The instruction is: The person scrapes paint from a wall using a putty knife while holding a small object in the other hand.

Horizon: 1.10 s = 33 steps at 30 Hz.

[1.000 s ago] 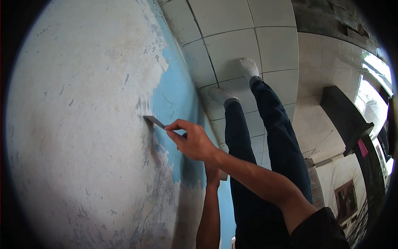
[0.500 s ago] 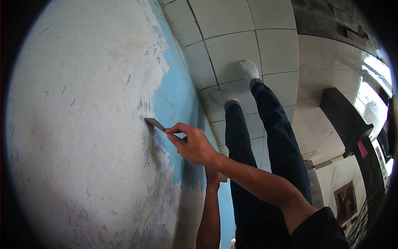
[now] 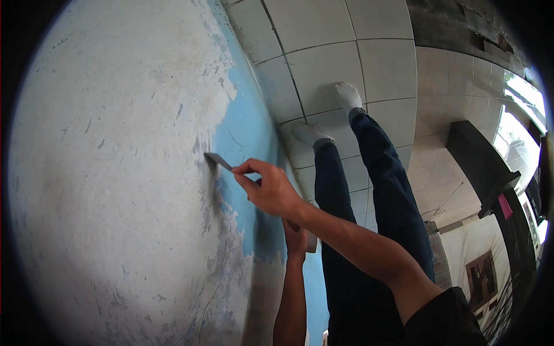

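My right hand [image 3: 270, 187] is closed around a thin putty knife [image 3: 219, 161], thumb and fingers pinching it. The blade's edge meets the wall [image 3: 127, 173] at the border between the whitish, scuffed surface and the light blue paint [image 3: 239, 135]. Lower down, my left hand [image 3: 296, 239] is partly hidden behind my right wrist. Its fingers are curled around a pale, flat-edged object [image 3: 311, 242], of which only a small part shows, so its kind cannot be made out.
White floor tiles [image 3: 323, 63] run along the foot of the wall. My legs in dark jeans [image 3: 375, 155] stretch across them, with pale socks [image 3: 347, 97] on the feet. At the right are a dark curved ledge [image 3: 473, 155] with a pink item [image 3: 504, 206] and bright openings.
My right hand and the putty knife have moved slightly up along the wall in the view. A bit more of the pale object in my left hand now shows.
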Available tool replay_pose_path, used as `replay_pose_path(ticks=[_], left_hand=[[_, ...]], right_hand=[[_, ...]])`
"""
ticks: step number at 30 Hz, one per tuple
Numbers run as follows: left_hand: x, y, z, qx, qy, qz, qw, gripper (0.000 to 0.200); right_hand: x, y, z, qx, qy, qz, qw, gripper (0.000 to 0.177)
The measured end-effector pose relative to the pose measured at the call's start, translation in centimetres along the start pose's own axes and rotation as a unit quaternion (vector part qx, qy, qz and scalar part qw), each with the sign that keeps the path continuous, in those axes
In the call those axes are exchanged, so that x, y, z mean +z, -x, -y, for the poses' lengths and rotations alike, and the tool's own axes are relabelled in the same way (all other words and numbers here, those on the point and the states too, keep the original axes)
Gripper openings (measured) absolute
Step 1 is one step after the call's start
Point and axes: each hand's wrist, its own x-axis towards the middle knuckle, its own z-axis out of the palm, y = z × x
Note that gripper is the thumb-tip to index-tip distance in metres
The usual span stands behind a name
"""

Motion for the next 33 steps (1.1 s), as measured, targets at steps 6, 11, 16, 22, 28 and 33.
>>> replay_pose_path(ticks=[6,11,16,22,28,33], left_hand=[[0.1,0.0,-0.7,-0.030,0.007,-0.005,1.000,0.070],[-0.6,-0.6,0.4,-0.034,0.008,0.023,0.999,0.068],[0.0,-0.6,0.3,0.001,0.003,-0.019,1.000,0.063],[-0.6,-0.2,0.4,-0.009,-0.029,0.012,0.999,0.066],[-0.7,-1.1,1.8,0.010,0.000,0.048,0.999,0.066],[-0.1,-0.5,0.6,-0.005,-0.018,0.008,1.000,0.066]], right_hand=[[-0.1,0.2,0.4,0.021,-0.003,0.012,1.000,0.022],[-0.1,0.6,0.6,0.013,-0.008,0.016,1.000,0.022],[0.1,-0.8,0.1,-0.007,0.003,-0.013,1.000,0.021],[-0.1,0.5,0.6,0.011,0.004,0.012,1.000,0.020],[0.3,1.3,0.6,-0.030,0.002,0.003,1.000,0.020],[-0.1,-0.3,0.9,0.013,0.002,0.006,1.000,0.020]])
